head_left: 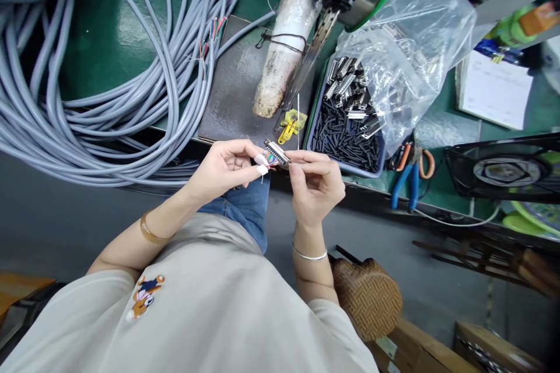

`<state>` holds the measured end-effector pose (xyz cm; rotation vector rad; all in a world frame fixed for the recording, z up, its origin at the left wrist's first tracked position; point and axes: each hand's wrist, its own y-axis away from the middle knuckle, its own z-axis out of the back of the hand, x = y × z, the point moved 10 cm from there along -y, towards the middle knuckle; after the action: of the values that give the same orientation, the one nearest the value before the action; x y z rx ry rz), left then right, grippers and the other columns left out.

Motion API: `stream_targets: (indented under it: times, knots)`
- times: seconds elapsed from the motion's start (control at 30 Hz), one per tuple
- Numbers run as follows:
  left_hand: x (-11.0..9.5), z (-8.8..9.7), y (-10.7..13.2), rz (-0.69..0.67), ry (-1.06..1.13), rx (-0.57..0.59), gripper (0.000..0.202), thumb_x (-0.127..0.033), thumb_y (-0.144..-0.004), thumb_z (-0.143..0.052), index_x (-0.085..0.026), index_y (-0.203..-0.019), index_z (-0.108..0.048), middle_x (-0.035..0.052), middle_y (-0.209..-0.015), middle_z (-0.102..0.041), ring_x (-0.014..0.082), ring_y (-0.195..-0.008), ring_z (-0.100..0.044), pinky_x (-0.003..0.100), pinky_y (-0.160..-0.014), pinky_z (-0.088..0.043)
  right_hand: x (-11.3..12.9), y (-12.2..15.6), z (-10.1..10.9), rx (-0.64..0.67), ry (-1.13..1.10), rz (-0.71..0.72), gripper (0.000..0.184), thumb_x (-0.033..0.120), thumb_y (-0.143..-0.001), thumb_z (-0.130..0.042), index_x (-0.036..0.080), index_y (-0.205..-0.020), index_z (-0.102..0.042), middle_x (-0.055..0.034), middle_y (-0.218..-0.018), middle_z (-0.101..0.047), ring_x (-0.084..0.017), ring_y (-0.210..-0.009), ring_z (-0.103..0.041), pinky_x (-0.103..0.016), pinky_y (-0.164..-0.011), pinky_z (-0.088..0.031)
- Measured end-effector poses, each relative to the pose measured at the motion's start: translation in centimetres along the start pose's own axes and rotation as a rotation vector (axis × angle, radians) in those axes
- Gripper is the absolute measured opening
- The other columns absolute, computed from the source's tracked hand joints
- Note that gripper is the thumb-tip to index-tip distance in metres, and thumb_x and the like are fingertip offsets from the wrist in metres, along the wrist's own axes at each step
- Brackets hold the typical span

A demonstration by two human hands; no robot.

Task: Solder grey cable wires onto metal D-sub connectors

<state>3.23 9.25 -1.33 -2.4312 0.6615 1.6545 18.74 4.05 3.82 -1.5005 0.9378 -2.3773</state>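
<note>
Between my two hands, just off the bench's front edge, is a metal D-sub connector [277, 152] with coloured wires [270, 158] at its back. My left hand [227, 168] pinches the wire side, with white covers on the thumb and fingertip. The right end of the connector is gripped by the thumb and fingers of my right hand [315, 182]. A yellow clip-like piece [290, 126] and a thin white strand [298, 119] are just beyond. Whether the wires are all joined to the connector is too small to tell.
Grey cables [144, 105] with stripped ends cover the bench's left. A soldering iron [312, 52] and a white duct [282, 58] point down toward me. Right of them are a tray [378, 166] of black sleeves and connectors, pliers [410, 175], a fan [503, 172] and papers [494, 90].
</note>
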Motion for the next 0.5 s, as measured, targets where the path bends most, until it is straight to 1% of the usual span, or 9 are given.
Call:
stream_targets:
  times: [0.03,0.1,0.17,0.23,0.27,0.3,0.37,0.43,0.5]
  knots:
    - [0.0,0.0,0.0,-0.009,-0.011,-0.014,0.014,-0.018,-0.069,-0.083,-0.012,-0.074,-0.072,0.0056,-0.088,-0.076,0.0018,-0.05,-0.056,0.014,-0.047,-0.049,0.4,-0.2,0.5,-0.027,0.052,0.037,0.009,0.019,-0.094,-0.068,0.022,-0.087,-0.063,-0.0016,-0.094,-0.078,-0.016,-0.083,-0.077,-0.029,-0.069,-0.064]
    - [0.0,0.2,0.0,-0.027,-0.033,-0.046,0.014,-0.018,-0.067,-0.083,-0.012,-0.072,-0.072,0.0068,-0.089,-0.077,0.0026,-0.052,-0.057,0.014,-0.048,-0.05,1.5,-0.6,2.0,-0.149,0.113,0.126,0.007,0.022,-0.096,-0.065,0.022,-0.089,-0.065,0.002,-0.078,-0.074,-0.013,-0.062,-0.072,-0.025,-0.051,-0.055]
    - [0.0,0.3,0.0,-0.045,-0.061,-0.083,0.013,-0.017,-0.065,-0.083,-0.011,-0.07,-0.072,0.0074,-0.089,-0.077,0.0034,-0.055,-0.058,0.014,-0.05,-0.05,2.6,-0.9,4.0,-0.327,0.125,0.224,0.01,0.029,-0.099,-0.063,0.024,-0.09,-0.067,0.0075,-0.06,-0.057,-0.008,-0.039,-0.051,-0.023,-0.037,-0.039]
    - [-0.1,0.5,0.0,-0.054,-0.094,-0.114,0.012,-0.016,-0.064,-0.082,-0.011,-0.069,-0.071,0.0081,-0.089,-0.078,0.0026,-0.056,-0.057,0.012,-0.05,-0.048,3.4,-0.8,5.6,-0.474,0.088,0.3,0.011,0.037,-0.098,-0.064,0.027,-0.094,-0.066,0.0101,-0.055,-0.04,-0.005,-0.033,-0.032,-0.023,-0.032,-0.028]
    - [-0.1,0.5,0.0,-0.051,-0.111,-0.124,0.012,-0.016,-0.064,-0.081,-0.011,-0.069,-0.071,0.0086,-0.091,-0.078,0.0017,-0.055,-0.055,0.012,-0.05,-0.046,3.6,-0.9,6.0,-0.506,0.062,0.31,0.011,0.038,-0.096,-0.065,0.028,-0.098,-0.066,0.0103,-0.056,-0.038,-0.005,-0.033,-0.03,-0.022,-0.031,-0.026]
    - [0.0,0.5,-0.1,-0.045,-0.127,-0.129,0.012,-0.016,-0.065,-0.08,-0.011,-0.069,-0.07,0.0091,-0.092,-0.078,0.0007,-0.053,-0.052,0.012,-0.048,-0.044,3.4,-1.1,6.0,-0.483,0.046,0.286,0.011,0.036,-0.096,-0.065,0.029,-0.105,-0.066,0.0102,-0.058,-0.042,-0.005,-0.034,-0.035,-0.021,-0.031,-0.027]
    - [0.0,0.4,-0.1,-0.033,-0.151,-0.133,0.012,-0.017,-0.066,-0.079,-0.011,-0.07,-0.069,0.0095,-0.094,-0.078,-0.0007,-0.05,-0.047,0.012,-0.046,-0.041,2.7,-1.5,5.2,-0.379,0.064,0.189,0.02,0.027,-0.098,-0.063,0.03,-0.117,-0.062,0.0084,-0.068,-0.061,-0.007,-0.042,-0.056,-0.019,-0.036,-0.04]
    - [0.0,0.4,-0.2,-0.025,-0.162,-0.133,0.013,-0.018,-0.067,-0.078,-0.011,-0.071,-0.068,0.0089,-0.093,-0.077,-0.001,-0.049,-0.045,0.013,-0.045,-0.04,2.1,-1.3,4.2,-0.256,0.158,0.121,0.024,0.018,-0.098,-0.061,0.029,-0.12,-0.062,0.005,-0.085,-0.076,-0.012,-0.064,-0.074,-0.024,-0.055,-0.059]
    - [0.0,0.3,-0.2,-0.015,-0.161,-0.128,0.015,-0.02,-0.067,-0.079,-0.012,-0.072,-0.067,0.0069,-0.088,-0.075,-0.0007,-0.047,-0.044,0.013,-0.043,-0.038,2.3,-1.0,3.1,-0.144,0.248,0.152,0.021,0.014,-0.095,-0.065,0.025,-0.112,-0.066,0.003,-0.09,-0.08,-0.016,-0.079,-0.08,-0.03,-0.074,-0.066]
